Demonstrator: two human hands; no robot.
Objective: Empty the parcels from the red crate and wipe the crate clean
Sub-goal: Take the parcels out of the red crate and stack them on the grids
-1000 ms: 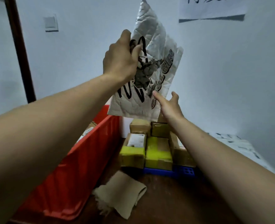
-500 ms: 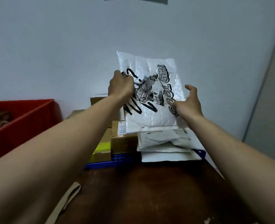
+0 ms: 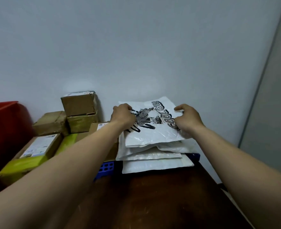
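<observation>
So the left grip (image 3: 123,115) has its fingers curled over the left edge of the white mailer (image 3: 153,134), and the right grip (image 3: 188,119) pinches the right edge. The print reads "COOL GIRL" in black beside a cartoon drawing. It lies on top of a stack of white mailers (image 3: 156,164) on a blue plastic grid (image 3: 106,167) on the brown table (image 3: 153,204). Cardboard boxes (image 3: 78,104) sit just left, their labels too small to read. The red crate (image 3: 4,121) is at the far left.

The person's 2 bare forearms stretch forward and draw in toward each other. The left hand (image 3: 123,115) is knuckles-up, fingers curled onto the left edge of a white mailer (image 3: 153,134). The right hand (image 3: 188,120) grips the right edge, thumb above, fingers bent beneath.
</observation>
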